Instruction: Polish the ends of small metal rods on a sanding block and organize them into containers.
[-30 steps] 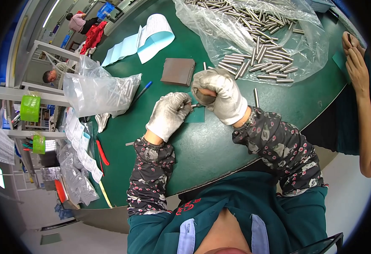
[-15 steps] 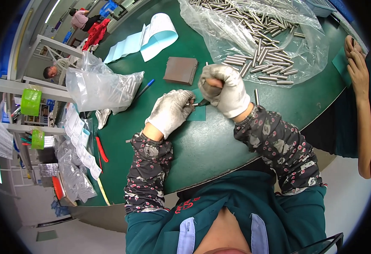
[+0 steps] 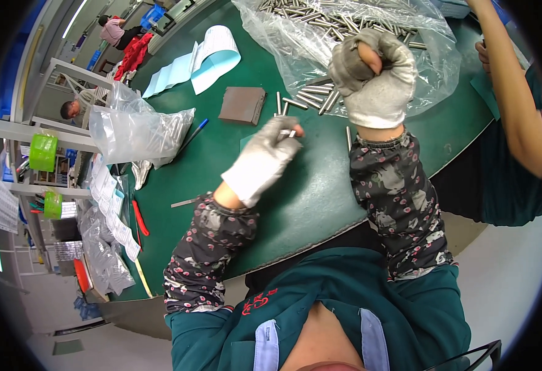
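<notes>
In the head view, your left grip [image 3: 263, 154] pinches a metal pin [image 3: 293, 133] at its fingertips. Your right grip [image 3: 376, 80], near loose pins [image 3: 330, 101], is clenched on a dark tool [image 3: 319, 80] jutting leftward. A brown block [image 3: 242, 105] lies beyond your left grip.

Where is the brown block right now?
In the head view, the block lies slightly left of centre on the table, just beyond the left hand and right of the pen.

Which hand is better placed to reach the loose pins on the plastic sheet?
Probably the right hand: it is close to the metal pins, though its fist seems closed on a dark tool. The left hand is farther off, pinching a pin.
</notes>
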{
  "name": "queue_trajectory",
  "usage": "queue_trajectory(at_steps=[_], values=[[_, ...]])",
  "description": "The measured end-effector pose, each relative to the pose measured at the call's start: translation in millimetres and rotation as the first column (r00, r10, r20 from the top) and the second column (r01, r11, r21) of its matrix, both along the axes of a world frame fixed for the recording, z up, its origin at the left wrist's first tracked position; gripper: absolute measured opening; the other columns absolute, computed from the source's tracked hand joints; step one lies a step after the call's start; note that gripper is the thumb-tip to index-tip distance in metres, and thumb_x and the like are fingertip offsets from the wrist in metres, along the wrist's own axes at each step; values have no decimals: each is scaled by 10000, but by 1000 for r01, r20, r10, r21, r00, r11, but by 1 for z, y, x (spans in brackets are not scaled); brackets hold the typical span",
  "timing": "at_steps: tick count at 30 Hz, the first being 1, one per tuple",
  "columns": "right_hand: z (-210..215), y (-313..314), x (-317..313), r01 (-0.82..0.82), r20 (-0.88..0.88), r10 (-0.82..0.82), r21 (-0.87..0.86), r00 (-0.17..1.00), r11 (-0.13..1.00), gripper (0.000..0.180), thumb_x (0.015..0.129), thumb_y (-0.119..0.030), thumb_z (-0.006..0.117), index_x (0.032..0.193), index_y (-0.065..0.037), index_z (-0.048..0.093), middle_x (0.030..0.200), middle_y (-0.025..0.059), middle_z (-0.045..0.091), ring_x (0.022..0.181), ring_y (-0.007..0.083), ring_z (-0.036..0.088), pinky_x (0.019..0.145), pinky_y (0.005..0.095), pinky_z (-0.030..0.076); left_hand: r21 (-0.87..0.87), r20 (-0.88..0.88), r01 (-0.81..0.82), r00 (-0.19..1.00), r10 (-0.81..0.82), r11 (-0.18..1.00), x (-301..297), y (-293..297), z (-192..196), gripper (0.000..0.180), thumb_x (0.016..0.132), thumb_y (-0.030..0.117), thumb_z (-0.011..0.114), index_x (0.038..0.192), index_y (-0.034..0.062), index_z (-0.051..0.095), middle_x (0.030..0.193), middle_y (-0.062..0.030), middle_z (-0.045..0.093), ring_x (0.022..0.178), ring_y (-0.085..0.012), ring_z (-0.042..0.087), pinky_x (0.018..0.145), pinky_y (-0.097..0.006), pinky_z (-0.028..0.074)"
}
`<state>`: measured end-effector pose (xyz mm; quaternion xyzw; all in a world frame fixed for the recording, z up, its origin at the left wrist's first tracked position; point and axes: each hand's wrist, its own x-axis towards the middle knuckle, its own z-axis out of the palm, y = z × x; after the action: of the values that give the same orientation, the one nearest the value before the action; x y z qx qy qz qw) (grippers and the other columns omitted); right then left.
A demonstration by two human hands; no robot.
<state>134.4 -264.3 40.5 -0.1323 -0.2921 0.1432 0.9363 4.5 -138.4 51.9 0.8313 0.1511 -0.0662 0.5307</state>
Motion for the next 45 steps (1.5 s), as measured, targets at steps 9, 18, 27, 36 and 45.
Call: queue_trajectory(at_steps=[9, 18, 27, 36, 45], values=[[6, -4, -2, 175, -111, -174, 0, 978, 984, 239, 840, -171, 426, 635, -60, 476, 532, -43, 320, 456, 63, 290, 440, 196, 280, 444, 129, 122, 972, -197, 888, 39, -46, -47, 249, 808, 230, 495, 986, 57, 518, 743, -202, 599, 698, -358, 592, 612, -417, 471], [10, 7, -11, 298, -261, -345, -203, 902, 933, 303, 846, -213, 422, 576, -76, 436, 511, -51, 308, 433, 54, 269, 404, 200, 226, 651, -28, 165, 981, -194, 741, 38, -51, -24, 195, 753, 219, 510, 850, 76, 601, 781, -176, 617, 741, -346, 602, 673, -420, 482], [-15, 37, -46, -367, -106, 355, -149, 929, 918, 342, 845, -292, 400, 554, -113, 376, 455, -33, 277, 367, 84, 254, 343, 223, 199, 728, 157, 254, 842, -516, 636, -36, 68, -21, 203, 695, 21, 556, 885, 92, 565, 700, -89, 609, 632, -278, 596, 562, -348, 486], [-35, 49, -67, -348, -207, 282, -459, 937, 817, 338, 800, -234, 462, 525, -103, 316, 480, 3, 268, 413, 108, 251, 416, 241, 218, 365, 141, -212, 975, 172, 906, -38, 57, -30, 219, 712, 222, 653, 840, 53, 601, 686, -88, 601, 600, -166, 570, 617, -267, 470], [-28, 38, -53, -408, -233, 340, -387, 911, 827, 306, 782, -243, 480, 549, -90, 355, 488, 0, 269, 425, 114, 284, 445, 235, 279, 516, 200, -95, 980, -11, 851, -41, 56, -44, 164, 692, 82, 663, 822, 17, 585, 671, -49, 589, 598, -85, 534, 581, -218, 446]])
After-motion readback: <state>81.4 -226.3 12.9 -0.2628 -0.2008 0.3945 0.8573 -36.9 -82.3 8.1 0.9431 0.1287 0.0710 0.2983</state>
